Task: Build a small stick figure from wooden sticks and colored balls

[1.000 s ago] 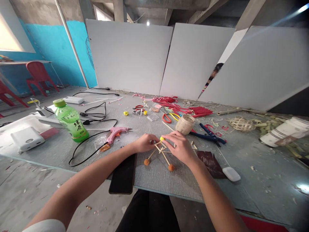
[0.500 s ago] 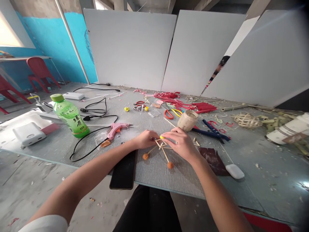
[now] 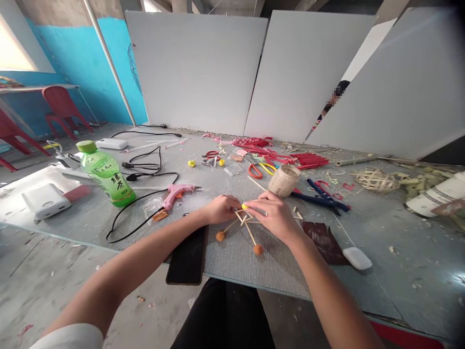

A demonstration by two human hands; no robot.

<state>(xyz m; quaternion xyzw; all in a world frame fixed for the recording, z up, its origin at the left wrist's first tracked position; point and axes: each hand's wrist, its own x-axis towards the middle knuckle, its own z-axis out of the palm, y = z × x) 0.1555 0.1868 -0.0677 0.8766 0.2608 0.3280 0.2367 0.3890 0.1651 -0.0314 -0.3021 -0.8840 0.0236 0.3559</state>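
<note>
A small frame of thin wooden sticks (image 3: 250, 234) stands on the table, with a brown-orange ball (image 3: 258, 249) on the end of one leg and a second such ball (image 3: 220, 236) on another. My right hand (image 3: 276, 216) pinches a small yellow ball (image 3: 244, 206) against the top of the frame. From the other side, my left hand (image 3: 222, 209) is closed at the frame's upper corner, its fingertips partly hidden there. A black phone (image 3: 186, 257) lies under my left forearm.
A pink glue gun (image 3: 175, 195) and a green tea bottle (image 3: 107, 177) lie and stand to the left. Beyond my right hand are a tan jar (image 3: 284, 181), blue-handled pliers (image 3: 321, 196) and red strips (image 3: 308, 160). A white case (image 3: 357, 258) rests at right.
The view has shifted slightly. Both hands keep their places at the stick frame, and the yellow ball stays between the right fingers.
</note>
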